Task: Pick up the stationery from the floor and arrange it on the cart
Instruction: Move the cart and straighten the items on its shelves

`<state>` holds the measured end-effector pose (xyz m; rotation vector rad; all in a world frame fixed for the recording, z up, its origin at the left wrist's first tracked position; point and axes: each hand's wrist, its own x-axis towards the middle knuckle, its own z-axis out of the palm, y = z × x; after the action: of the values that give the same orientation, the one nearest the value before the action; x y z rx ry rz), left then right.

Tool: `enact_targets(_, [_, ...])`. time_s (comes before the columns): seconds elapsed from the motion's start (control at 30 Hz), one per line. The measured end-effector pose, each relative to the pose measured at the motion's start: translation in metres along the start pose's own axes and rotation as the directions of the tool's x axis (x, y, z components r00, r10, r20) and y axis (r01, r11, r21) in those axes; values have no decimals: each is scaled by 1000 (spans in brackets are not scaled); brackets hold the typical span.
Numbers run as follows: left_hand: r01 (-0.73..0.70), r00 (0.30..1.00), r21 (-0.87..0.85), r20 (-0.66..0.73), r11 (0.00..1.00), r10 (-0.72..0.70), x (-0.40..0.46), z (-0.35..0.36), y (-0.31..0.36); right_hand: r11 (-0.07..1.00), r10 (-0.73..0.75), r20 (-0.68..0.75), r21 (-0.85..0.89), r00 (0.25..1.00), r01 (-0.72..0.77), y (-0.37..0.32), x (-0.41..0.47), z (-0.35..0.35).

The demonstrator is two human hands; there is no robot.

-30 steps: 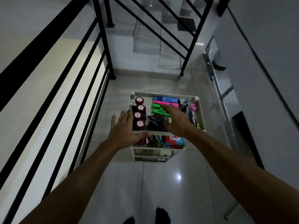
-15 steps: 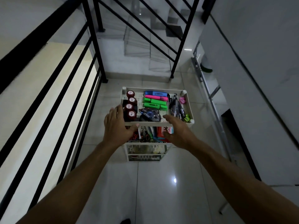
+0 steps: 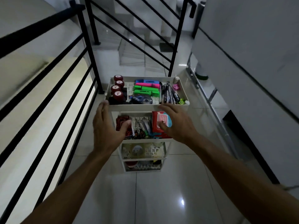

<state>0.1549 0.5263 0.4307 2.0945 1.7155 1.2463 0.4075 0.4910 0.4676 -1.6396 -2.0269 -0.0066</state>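
Observation:
A white tiered cart (image 3: pixel 184 92) stands on the tiled floor ahead of me. Its top tray holds red-capped round items (image 3: pixel 117 88) at the left, green, pink and blue highlighters (image 3: pixel 146 88) in the middle, a correction tape (image 3: pixel 140 99) in front of them, and dark pens (image 3: pixel 169 94) at the right. The second tier holds a dark red pack (image 3: pixel 123 122) and a red and blue packet (image 3: pixel 160 122). My left hand (image 3: pixel 107 126) hovers open at the tray's near left corner. My right hand (image 3: pixel 176 123) is spread open over the second tier's right side, holding nothing.
A black metal railing (image 3: pixel 90 50) runs along the left and across the stairs behind the cart. A white wall (image 3: pixel 242 78) with a metal frame (image 3: pixel 215 102) at its foot lines the right. Glossy tiled floor (image 3: pixel 153 199) lies between me and the cart.
My right hand has drawn back from the highlighters in the top tray to the near edge. My left hand slid down from the tray. The view has come closer to the cart.

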Motion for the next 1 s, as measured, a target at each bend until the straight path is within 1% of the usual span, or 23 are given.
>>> enact_targets(0.07, [-132, 989, 58, -62, 990, 136, -4, 10, -3, 997, -43, -77, -63, 996, 38, 7, -7, 15])
enact_targets(0.13, [-196, 972, 103, -113, 975, 208, -7, 23, -13, 988, -42, -190, -154, 981, 13, 22, -15, 34])
enact_targets(0.17, [-208, 962, 137, -152, 969, 228, -8, 30, -21, 980, -17, -263, -195, 965, -36, 30, -19, 44])
enact_targets(0.2, [-207, 950, 171, -200, 963, 239, -9, 35, -30, 974, 28, -341, -202, 939, -103, 37, -22, 52])
enact_targets(0.23, [-193, 938, 188, -253, 963, 238, -11, 42, -40, 971, 77, -423, -174, 903, -164, 45, -24, 61])
enact_targets(0.27, [-171, 931, 168, -296, 971, 215, -10, 50, -50, 971, 110, -490, -134, 865, -199, 52, -25, 70])
enact_targets(0.3, [-145, 938, 98, -303, 985, 168, -9, 57, -58, 974, 119, -527, -101, 841, -202, 59, -25, 80])
enact_targets(0.37, [-140, 970, -143, -218, 980, 107, 1, 70, -69, 989, 100, -580, -28, 809, -142, 67, -19, 93])
enact_targets(0.4, [-143, 981, -261, -167, 955, 102, 7, 75, -72, 995, 99, -631, 38, 769, -98, 69, -14, 99])
enact_targets(0.43, [-130, 987, -348, -136, 929, 87, 12, 80, -72, 991, 129, -680, 116, 722, -68, 70, -9, 102])
enact_targets(0.47, [-116, 988, -396, -142, 911, 64, 17, 86, -74, 980, 178, -704, 188, 688, -60, 70, -3, 106])
enact_targets(0.5, [-114, 984, -411, -174, 904, 45, 22, 91, -75, 964, 243, -696, 251, 676, -87, 69, 3, 109])
enact_targets(0.6, [-152, 957, -389, -289, 908, 37, 30, 107, -86, 894, 410, -597, 412, 690, -175, 73, 13, 129])
enact_targets(0.67, [-150, 945, -417, -326, 897, 7, 35, 112, -93, 865, 460, -582, 464, 670, -191, 76, 17, 141])
enact_targets(0.73, [-145, 946, -453, -324, 880, -11, 38, 111, -95, 854, 476, -609, 492, 635, -168, 78, 18, 145])
enact_targets(0.8, [-119, 950, -502, -307, 856, -48, 40, 110, -94, 859, 474, -640, 486, 605, -159, 79, 21, 141])
enact_targets(0.87, [-72, 967, -588, -240, 806, -89, 42, 107, -91, 852, 489, -640, 498, 593, -165, 81, 23, 135])
enact_targets(0.93, [-7, 983, -682, -138, 732, -120, 44, 102, -90, 830, 512, -622, 535, 593, -156, 82, 23, 130])
enact_targets(1.0, [44, 987, -702, -77, 710, -138, 44, 96, -90, 799, 533, -582, 585, 614, -139, 80, 21, 125])
